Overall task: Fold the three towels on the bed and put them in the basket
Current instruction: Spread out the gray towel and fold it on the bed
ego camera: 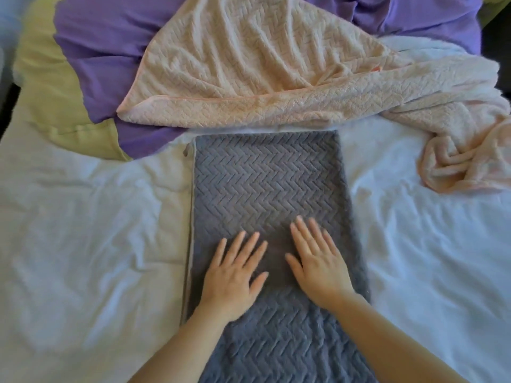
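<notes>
A grey towel with a zigzag texture lies folded into a long strip on the white bed, running from the middle of the view to the bottom edge. My left hand and my right hand both press flat on it, fingers straight and spread, side by side near its middle. Behind it a pink towel lies rumpled and unfolded, trailing to the right into a bunched end. A purple cloth lies partly under the pink towel. No basket is in view.
White bedding spreads to both sides of the grey towel. A pale yellow-green sheet or pillow lies at the far left under the purple cloth. Dark gaps show at the far left and right edges of the bed.
</notes>
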